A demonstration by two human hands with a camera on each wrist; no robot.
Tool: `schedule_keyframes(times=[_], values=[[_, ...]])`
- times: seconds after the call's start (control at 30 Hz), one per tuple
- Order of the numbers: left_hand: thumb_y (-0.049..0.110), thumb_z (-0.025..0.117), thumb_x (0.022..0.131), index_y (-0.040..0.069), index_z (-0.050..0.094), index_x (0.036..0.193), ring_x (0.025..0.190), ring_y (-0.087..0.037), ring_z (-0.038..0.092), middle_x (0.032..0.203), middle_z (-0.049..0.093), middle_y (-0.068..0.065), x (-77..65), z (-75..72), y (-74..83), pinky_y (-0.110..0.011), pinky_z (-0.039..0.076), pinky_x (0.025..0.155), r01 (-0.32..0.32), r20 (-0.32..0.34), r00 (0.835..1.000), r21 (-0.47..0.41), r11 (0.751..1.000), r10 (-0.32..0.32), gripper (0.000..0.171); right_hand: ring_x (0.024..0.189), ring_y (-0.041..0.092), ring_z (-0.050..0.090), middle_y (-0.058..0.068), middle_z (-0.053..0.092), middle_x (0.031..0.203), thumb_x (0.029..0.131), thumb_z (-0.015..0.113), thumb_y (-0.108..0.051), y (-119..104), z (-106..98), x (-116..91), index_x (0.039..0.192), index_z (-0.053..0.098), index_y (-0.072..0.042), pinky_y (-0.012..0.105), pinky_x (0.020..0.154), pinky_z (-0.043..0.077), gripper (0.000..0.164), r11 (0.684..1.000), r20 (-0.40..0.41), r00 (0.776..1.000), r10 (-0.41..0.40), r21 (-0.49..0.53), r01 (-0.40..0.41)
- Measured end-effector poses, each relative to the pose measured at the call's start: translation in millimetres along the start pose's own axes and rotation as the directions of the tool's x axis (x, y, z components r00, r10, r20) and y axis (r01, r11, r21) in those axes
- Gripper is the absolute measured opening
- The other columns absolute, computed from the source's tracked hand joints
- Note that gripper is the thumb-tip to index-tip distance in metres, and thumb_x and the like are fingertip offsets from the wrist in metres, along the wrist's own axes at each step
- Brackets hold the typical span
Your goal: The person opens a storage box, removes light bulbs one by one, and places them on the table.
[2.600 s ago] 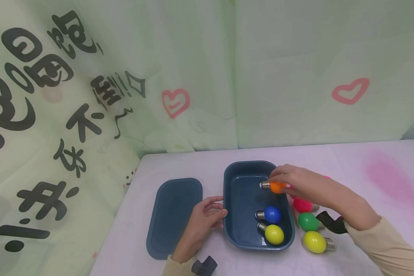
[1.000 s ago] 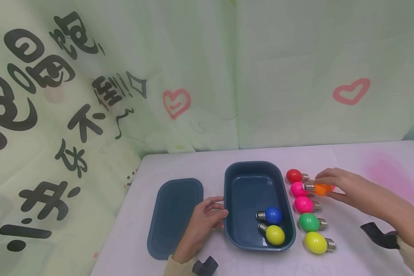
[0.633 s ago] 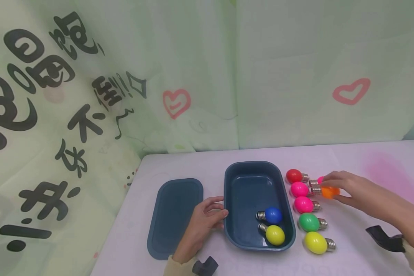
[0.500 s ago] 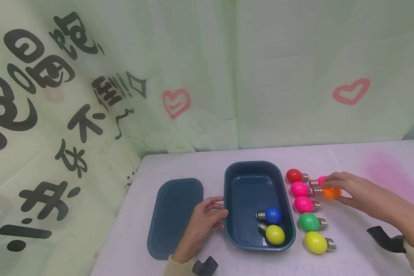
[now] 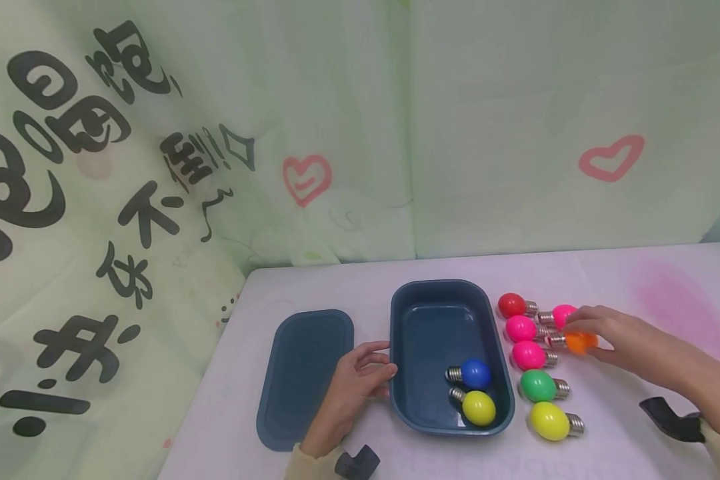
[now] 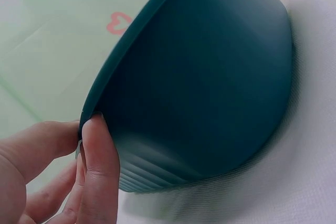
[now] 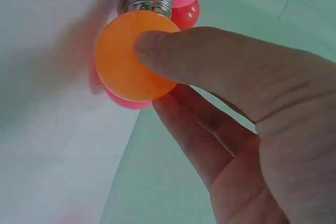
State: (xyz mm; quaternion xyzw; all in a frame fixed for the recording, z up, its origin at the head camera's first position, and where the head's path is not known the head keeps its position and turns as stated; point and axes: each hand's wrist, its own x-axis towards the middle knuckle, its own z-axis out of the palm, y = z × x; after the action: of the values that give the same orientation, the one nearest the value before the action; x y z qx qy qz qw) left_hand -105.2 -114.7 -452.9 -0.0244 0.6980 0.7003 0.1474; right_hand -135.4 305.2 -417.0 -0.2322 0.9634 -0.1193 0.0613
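My right hand point(image 5: 636, 343) pinches an orange light bulb point(image 5: 582, 343) between thumb and fingers, its metal screw base pointing left toward the pink bulbs. In the right wrist view the thumb presses on the round orange globe point(image 7: 123, 66). At the left side of a dark blue plastic box point(image 5: 426, 347), my left hand point(image 5: 357, 383) holds the rim, thumb and finger on either side of the box wall point(image 6: 210, 77) in the left wrist view. Inside the box lie a blue bulb point(image 5: 476, 375) and a yellow bulb point(image 5: 479, 408).
Right of the box lie a red bulb point(image 5: 511, 305), several pink bulbs point(image 5: 528, 356), a green bulb point(image 5: 537, 386) and another yellow bulb point(image 5: 549, 422). A flat blue lid point(image 5: 303, 373) rests to the box's left. Printed cloth point(image 5: 486, 133) hangs behind the table.
My right hand has carried the orange bulb out from over the box to the right, then slightly nearer, beside the pink bulbs. My left hand stays at the box rim.
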Motion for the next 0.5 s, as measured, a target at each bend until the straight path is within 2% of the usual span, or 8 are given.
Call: schedule_keyframes(times=[0.3, 0.5], values=[[0.016, 0.077, 0.087, 0.009, 0.061, 0.131, 0.084, -0.013, 0.066, 0.102, 0.066, -0.006, 0.2, -0.1, 0.1, -0.025, 0.058, 0.064, 0.011, -0.006, 1.0, 0.013, 1.0, -0.011, 0.048, 0.106, 0.047, 0.059, 0.02, 0.065, 0.113, 0.068, 0.088, -0.007, 1.0, 4.3, 1.0, 0.105, 0.074, -0.009, 0.047, 0.074, 0.06, 0.04, 1.0, 0.03, 0.999, 0.013, 0.011, -0.014], [0.017, 0.077, 0.086, 0.009, 0.061, 0.131, 0.084, -0.013, 0.066, 0.102, 0.066, -0.006, 0.2, -0.5, -0.1, -0.025, 0.058, 0.065, 0.015, -0.005, 1.0, 0.009, 1.0, -0.015, 0.048, 0.105, 0.045, 0.06, 0.017, 0.066, 0.112, 0.067, 0.089, -0.007, 0.1, 5.7, -0.2, 0.104, 0.075, -0.01, 0.046, 0.074, 0.06, 0.04, 1.0, 0.013, 1.0, 0.001, 0.003, -0.001]])
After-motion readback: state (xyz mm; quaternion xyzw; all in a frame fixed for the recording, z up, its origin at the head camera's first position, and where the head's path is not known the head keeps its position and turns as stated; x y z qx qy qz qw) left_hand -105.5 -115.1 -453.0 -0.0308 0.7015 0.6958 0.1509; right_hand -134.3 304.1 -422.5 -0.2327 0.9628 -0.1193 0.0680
